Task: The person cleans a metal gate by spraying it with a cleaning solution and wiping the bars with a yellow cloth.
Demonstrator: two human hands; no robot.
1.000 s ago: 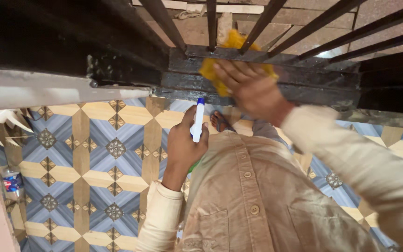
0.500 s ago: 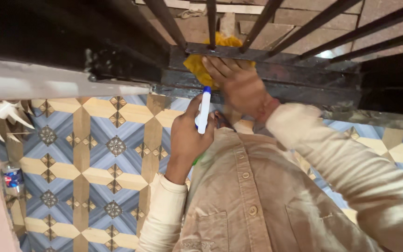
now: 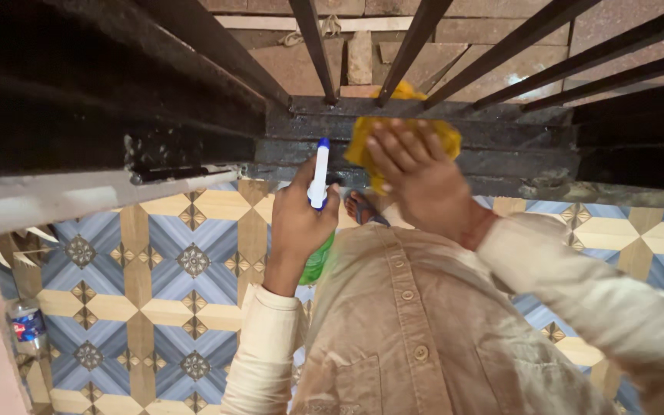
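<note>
A yellow cloth sits just above the middle of the frame, pressed flat against the dark bottom rail of a black metal grille. The right hand lies over it with fingers spread and laid flat, palm down on the cloth, so only the cloth's edges show around the fingers. Just to its left, the left hand is closed around a spray bottle: the white nozzle with its blue tip points up toward the rail, and the green body pokes out below the fist. Whether there is liquid inside I cannot tell. The grille's bars fan upward across the top of the frame. Below the hands is the person's beige buttoned shirt, and a sandalled foot shows on the patterned blue-and-tan tile floor. At the lower left edge stands a small plastic bottle, its contents not clear.
</note>
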